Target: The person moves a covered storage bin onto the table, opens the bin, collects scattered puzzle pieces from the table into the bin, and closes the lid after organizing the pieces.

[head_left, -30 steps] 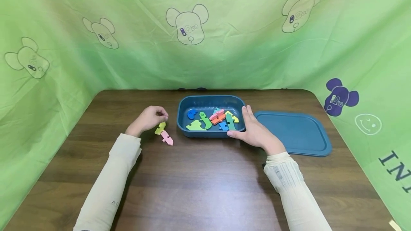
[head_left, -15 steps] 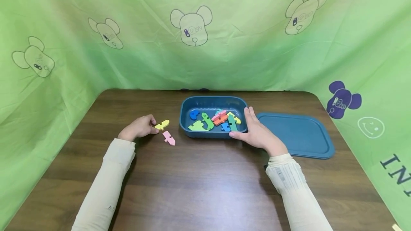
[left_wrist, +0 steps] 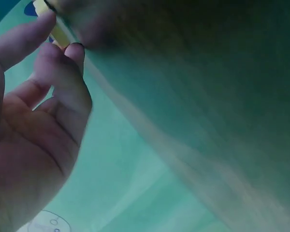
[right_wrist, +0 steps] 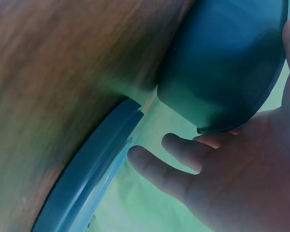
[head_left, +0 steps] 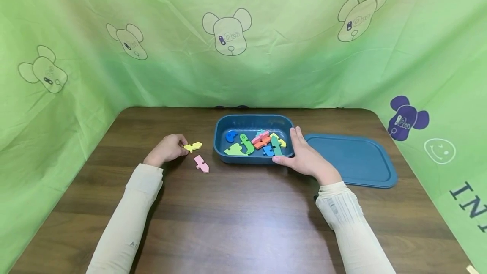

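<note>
My left hand pinches the left end of a yellow puzzle piece between thumb and fingers, left of the box. In the left wrist view the yellow piece shows partly, at the fingertips. A pink puzzle piece lies on the table just nearer, apart from it. Several coloured puzzle pieces lie inside the blue box. Against that box's near right corner rests my right hand, fingers fairly straight along the right end and thumb at the front rim. The right wrist view shows the box wall beside this hand.
A flat blue lid lies on the wooden table to the right of the box, partly behind the right hand. Green printed cloth hangs along the back and sides.
The left hand has taken the yellow piece by its left end and turned it, and it now lies apart from the pink piece. The right hand stays at the box. The head view shifted slightly.
</note>
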A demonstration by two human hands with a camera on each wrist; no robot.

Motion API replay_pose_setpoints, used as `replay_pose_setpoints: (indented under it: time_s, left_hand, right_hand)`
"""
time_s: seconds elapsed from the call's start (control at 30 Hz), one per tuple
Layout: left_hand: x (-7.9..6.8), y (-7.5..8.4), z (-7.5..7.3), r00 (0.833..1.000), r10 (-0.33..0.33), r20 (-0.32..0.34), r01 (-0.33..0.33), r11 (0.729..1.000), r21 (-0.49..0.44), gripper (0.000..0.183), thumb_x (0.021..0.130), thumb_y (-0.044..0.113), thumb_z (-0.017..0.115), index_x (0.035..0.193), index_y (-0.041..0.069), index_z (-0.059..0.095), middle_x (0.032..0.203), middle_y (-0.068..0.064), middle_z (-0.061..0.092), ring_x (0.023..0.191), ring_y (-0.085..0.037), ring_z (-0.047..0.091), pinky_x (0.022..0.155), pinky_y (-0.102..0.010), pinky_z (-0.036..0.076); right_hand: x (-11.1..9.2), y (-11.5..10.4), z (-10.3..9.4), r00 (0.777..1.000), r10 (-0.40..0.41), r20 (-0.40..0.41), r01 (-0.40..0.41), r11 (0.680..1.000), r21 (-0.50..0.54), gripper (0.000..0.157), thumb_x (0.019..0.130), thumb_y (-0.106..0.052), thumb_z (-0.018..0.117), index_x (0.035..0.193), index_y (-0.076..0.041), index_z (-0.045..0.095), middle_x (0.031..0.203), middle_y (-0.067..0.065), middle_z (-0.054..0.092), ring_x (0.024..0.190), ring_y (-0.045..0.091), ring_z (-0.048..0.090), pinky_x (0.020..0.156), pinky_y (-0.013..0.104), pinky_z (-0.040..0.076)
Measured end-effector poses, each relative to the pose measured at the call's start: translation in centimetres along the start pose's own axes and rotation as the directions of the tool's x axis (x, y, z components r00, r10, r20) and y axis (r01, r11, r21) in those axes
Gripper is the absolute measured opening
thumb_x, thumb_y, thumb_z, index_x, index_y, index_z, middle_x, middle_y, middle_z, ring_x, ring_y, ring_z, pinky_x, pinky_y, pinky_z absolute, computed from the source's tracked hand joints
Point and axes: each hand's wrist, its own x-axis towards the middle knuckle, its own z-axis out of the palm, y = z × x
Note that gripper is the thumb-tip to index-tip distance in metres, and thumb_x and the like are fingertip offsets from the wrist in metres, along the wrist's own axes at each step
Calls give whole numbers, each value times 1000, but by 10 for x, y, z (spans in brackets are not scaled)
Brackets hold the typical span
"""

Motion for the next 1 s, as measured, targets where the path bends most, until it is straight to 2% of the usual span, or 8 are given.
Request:
replay_pose_setpoints:
  time_s: [0.13,0.3,0.43,0.63,0.87,1.0]
  left_hand:
    - [0,-1,-1,1000,-19,-12,17,989,-150,18,87,3,70,102,-4,65,84,-11,63,57,-15,58,53,-29,52]
    - [0,1,-1,998,-4,-56,-11,969,-248,19,89,4,70,105,-5,67,89,-12,64,62,-18,61,56,-29,53]
    - [0,7,-4,992,31,-121,-66,951,-302,20,90,5,72,107,-4,68,92,-13,65,67,-22,62,57,-29,54]
    - [1,21,-9,979,74,-190,-134,936,-326,20,91,8,74,108,0,69,96,-12,66,75,-21,61,58,-29,54]
    - [4,38,-10,980,88,-178,-145,932,-332,21,92,12,75,110,2,69,97,-11,66,79,-35,63,59,-30,53]
    - [7,48,-8,978,108,-176,-162,930,-329,20,92,13,75,110,4,70,96,-10,65,75,-29,60,58,-30,52]
  right_hand:
    - [0,1,0,1000,0,-1,0,1000,0,122,87,-72,61,159,-5,-12,165,18,-17,150,43,2,115,61,16]
    - [0,1,0,1000,4,1,-4,1000,0,122,88,-71,61,159,-5,-12,165,17,-18,151,43,2,115,61,16]
    - [0,1,0,1000,4,4,-4,1000,1,122,88,-72,61,159,-5,-12,165,18,-18,150,43,2,115,62,16]
    - [0,1,0,1000,5,3,-5,1000,3,122,87,-72,61,159,-5,-12,165,17,-19,150,43,3,115,62,16]
    - [0,1,0,1000,7,7,-7,1000,4,122,88,-72,61,159,-5,-12,164,16,-20,151,42,2,115,61,16]
    - [0,0,0,1000,10,8,-10,1000,2,120,89,-69,62,159,-6,-13,164,16,-20,150,43,2,115,62,16]
